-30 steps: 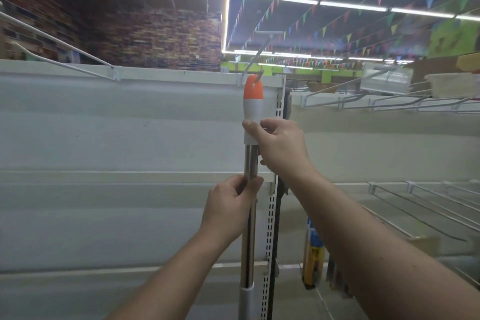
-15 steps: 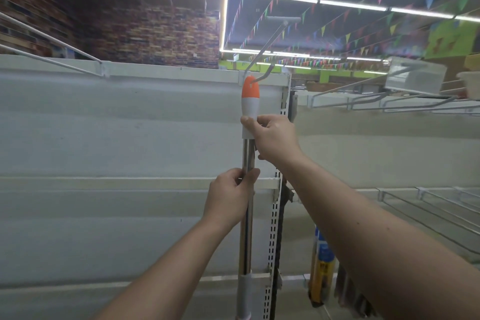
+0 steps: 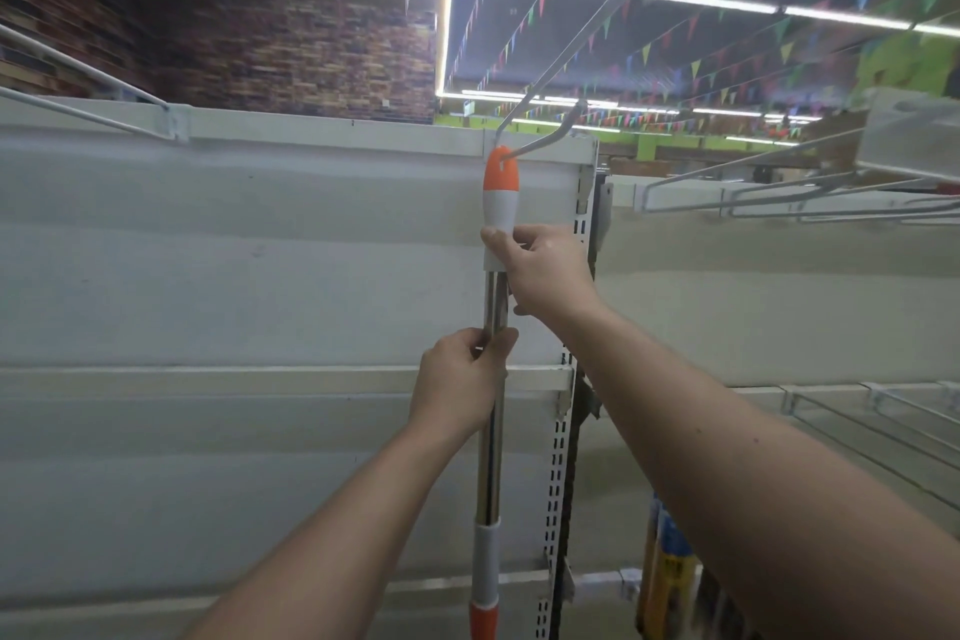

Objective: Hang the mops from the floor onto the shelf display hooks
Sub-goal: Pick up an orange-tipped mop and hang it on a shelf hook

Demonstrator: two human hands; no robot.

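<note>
You are facing a white shelving unit (image 3: 260,276) in a store aisle, its back panels bare and a slotted upright (image 3: 558,457) running down its right edge. Beyond its top rail, a dark brick wall (image 3: 311,57) is showing, blurred. Long ceiling light strips (image 3: 701,3) are glowing overhead, with strings of coloured pennant flags (image 3: 675,47) hanging beneath the dark ceiling. Wire racks (image 3: 779,192) are jutting out at right.
</note>
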